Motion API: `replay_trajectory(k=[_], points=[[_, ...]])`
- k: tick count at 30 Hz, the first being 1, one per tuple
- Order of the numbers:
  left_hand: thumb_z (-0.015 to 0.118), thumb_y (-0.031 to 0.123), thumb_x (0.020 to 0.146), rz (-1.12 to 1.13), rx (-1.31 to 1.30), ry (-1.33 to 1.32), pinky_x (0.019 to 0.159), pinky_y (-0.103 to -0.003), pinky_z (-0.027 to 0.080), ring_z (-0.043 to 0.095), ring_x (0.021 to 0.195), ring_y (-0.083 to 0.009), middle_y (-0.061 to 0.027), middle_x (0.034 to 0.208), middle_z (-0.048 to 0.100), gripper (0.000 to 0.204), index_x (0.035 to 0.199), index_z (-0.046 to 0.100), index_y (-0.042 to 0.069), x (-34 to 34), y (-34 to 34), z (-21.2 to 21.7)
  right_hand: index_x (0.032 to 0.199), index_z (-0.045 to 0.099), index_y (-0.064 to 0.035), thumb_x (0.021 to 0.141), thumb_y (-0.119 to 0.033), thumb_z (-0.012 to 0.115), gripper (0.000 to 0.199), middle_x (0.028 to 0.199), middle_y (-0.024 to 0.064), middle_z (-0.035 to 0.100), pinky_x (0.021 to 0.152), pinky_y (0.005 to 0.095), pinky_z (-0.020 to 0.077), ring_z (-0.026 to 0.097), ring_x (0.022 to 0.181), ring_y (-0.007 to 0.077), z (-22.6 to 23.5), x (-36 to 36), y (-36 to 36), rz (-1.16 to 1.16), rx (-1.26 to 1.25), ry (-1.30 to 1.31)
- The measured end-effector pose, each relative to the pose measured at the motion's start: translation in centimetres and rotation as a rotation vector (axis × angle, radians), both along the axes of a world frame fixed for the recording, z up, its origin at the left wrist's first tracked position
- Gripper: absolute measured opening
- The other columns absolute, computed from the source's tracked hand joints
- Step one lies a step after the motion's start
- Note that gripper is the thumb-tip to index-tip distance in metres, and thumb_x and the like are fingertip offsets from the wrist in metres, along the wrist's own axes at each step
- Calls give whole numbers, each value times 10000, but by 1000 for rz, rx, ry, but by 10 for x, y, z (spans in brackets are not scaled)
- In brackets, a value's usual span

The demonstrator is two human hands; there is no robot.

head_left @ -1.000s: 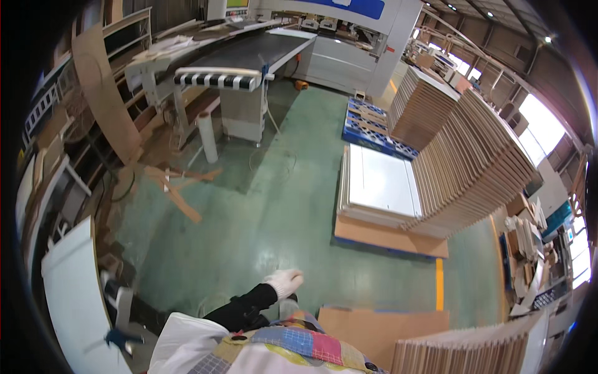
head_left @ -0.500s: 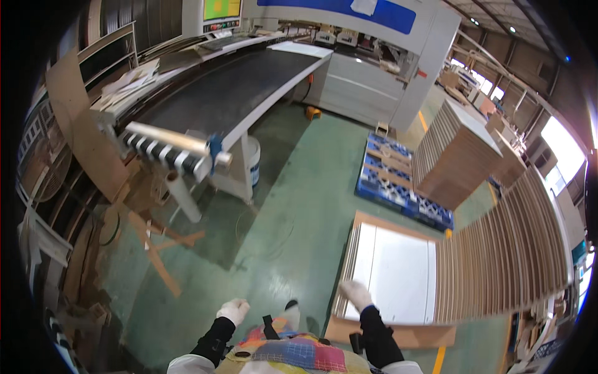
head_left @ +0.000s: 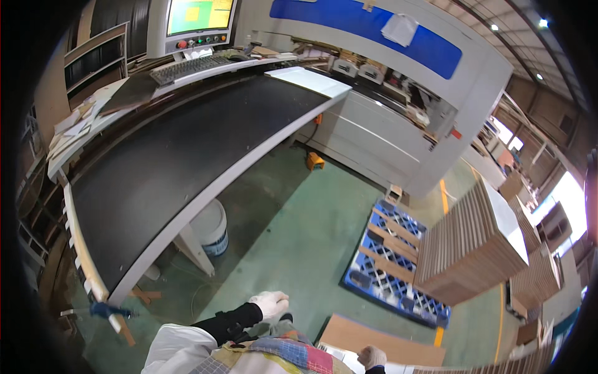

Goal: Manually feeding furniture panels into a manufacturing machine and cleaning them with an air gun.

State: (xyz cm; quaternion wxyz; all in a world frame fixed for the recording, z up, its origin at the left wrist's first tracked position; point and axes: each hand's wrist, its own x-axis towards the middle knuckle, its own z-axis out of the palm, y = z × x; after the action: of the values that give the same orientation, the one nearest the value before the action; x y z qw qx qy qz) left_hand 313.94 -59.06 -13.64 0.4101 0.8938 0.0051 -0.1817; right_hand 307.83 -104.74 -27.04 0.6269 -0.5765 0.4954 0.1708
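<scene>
Our left hand (head_left: 271,305) is loosely curled and empty; our right hand (head_left: 372,356) rests on the board (head_left: 380,340), its grip unclear. We should hold that board firmly.

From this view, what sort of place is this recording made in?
Most likely a wood-panel workshop or factory. A large machine with a black table and a control screen stands on a green floor, with panel stacks and a blue pallet beside it.
</scene>
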Motion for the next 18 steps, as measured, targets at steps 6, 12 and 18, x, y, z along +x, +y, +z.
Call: replay_trajectory(k=[6,12,18], points=[[502,428,873,188,-20,101,942,-386,462,612,1066,-305,-152,1123,652,446,1176,628,125,161,37,48,1132,597,-64,888,-246,559,306,948,139,664,673,381,542,676,787,280,106,353,114,849,-267,-812],[514,425,867,510,67,57,925,-392,470,616,1049,-308,-138,1087,664,406,1121,657,142,337,65,-29,1123,577,14,920,-236,582,322,901,91,641,694,317,541,651,772,190,176,636,249,811,55,-588],[503,419,883,405,-13,4,928,-396,469,618,1046,-317,-150,1125,649,428,1170,630,128,575,52,26,1111,627,6,900,-278,591,356,917,98,679,736,289,530,659,805,162,186,846,293,1352,-45,-424]])
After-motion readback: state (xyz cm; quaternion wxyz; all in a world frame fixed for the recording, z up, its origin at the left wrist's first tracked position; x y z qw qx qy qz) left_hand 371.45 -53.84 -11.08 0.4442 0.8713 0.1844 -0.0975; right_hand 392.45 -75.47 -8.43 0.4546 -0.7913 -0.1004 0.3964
